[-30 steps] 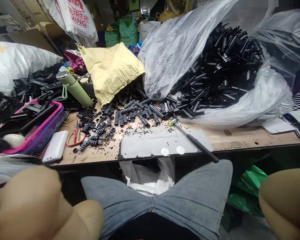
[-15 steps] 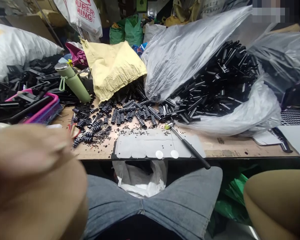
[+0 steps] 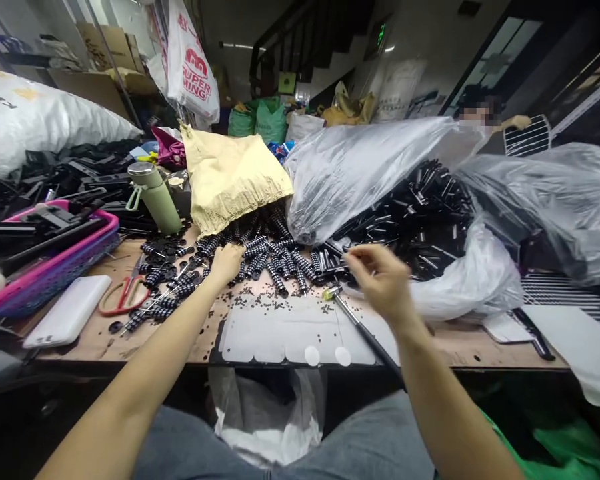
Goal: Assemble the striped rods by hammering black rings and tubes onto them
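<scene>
My left hand reaches into the pile of black ribbed rollers, fingers curled down; what they hold, if anything, is hidden. My right hand is over the front of a heap of black bars with silvery parts. Its thumb and forefinger close together by the nearest bars, and what lies between them is too small to make out. Below and between the hands a hammer with a yellow tip and black handle lies across a pale sheet. Tiny dark rings are scattered above the sheet.
Left are red-handled scissors, a white phone, a pink-rimmed basket and a green flask. Behind stand a yellow sack and a clear plastic bag. At the back right, another person's hand holds a wire rack.
My left hand has gone from close before the camera, at left, to the roller pile. My right hand has come up from the lower right to the black bars. The view has tilted upward.
</scene>
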Available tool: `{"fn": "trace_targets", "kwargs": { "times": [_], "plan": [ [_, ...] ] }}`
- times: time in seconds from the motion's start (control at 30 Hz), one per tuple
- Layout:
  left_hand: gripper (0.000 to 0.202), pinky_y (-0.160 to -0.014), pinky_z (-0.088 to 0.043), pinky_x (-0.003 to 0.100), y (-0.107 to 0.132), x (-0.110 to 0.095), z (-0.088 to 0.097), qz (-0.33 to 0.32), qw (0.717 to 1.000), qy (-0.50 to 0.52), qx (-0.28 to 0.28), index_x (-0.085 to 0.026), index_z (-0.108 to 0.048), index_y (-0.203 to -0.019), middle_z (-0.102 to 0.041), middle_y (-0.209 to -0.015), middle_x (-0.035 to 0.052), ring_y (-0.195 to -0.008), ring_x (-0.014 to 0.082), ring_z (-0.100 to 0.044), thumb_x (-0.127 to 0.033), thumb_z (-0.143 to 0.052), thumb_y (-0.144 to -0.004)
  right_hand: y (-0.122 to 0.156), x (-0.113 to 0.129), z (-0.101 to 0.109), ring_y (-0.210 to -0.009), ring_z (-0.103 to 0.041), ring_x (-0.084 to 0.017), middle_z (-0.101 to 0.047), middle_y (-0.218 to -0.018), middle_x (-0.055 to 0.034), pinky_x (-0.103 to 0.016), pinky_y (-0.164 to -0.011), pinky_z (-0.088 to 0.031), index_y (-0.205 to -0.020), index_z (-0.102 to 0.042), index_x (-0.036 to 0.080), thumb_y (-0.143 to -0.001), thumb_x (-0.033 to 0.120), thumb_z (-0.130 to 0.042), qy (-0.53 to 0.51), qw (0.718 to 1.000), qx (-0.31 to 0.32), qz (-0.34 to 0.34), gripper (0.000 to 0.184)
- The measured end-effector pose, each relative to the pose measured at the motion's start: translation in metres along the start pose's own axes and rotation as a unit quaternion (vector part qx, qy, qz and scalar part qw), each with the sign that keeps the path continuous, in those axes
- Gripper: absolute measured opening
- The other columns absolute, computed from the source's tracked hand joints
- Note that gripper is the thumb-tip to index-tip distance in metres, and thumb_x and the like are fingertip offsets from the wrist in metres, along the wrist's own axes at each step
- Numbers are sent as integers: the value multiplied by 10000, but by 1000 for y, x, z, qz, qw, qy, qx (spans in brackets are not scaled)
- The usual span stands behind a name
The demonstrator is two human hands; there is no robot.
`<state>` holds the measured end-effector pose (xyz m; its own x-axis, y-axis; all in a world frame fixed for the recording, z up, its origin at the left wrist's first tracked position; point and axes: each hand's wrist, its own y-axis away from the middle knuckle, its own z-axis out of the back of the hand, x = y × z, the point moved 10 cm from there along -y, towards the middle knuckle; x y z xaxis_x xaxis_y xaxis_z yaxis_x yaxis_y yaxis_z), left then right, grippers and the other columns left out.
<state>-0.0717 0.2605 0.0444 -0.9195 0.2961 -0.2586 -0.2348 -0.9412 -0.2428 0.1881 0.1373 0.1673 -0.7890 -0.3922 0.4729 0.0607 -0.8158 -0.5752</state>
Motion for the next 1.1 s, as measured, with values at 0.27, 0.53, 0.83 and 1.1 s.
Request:
{"fn": "trace_targets", "kwargs": {
  "times": [0.27, 0.53, 0.83, 1.1],
  "plan": [
    [309, -585, -438, 280, 69, -46, 47, -5, 975, 217, 56, -168, -577, -951, -609, -841, 55, -653, 160, -541, -393, -423, -806, -4, -87, -109, -952, -466, -216, -584, -949, -95, -296, -737, -373, -939, -563, 152, -751, 111, -492, 287, 929, 213, -94, 206],
    [282, -599, -410, 257, 110, -61, 1, 86, 891, 446, 17, -192, -488, -979, -556, -785, 30, -720, 162, -534, -404, -433, -801, 8, -87, -107, -857, -484, -203, -582, -852, -119, -290, -725, -370, -827, -609, 112, -732, 52, -467, 306, 918, 252, -18, 182],
    [369, -339, -227, 165, 109, -112, -47, 197, 725, 633, 184, -159, -487, -764, -343, -431, -83, -349, 58, -302, -513, -548, -683, 99, 69, -88, -793, -502, -144, -603, -961, -62, -287, -689, -417, -932, -574, 140, -841, 99, -407, 112, 917, 154, 350, 195],
    [340, -329, -265, 205, 119, -108, -43, 168, 828, 503, 184, -181, -493, -525, -408, -369, -42, -332, 103, -371, -494, -617, -575, 104, 69, -78, -1121, -385, -200, -399, -1277, -88, -332, -892, -366, -1215, -374, 190, -729, 524, -532, 120, 959, 166, 196, 611]
  ]
}}
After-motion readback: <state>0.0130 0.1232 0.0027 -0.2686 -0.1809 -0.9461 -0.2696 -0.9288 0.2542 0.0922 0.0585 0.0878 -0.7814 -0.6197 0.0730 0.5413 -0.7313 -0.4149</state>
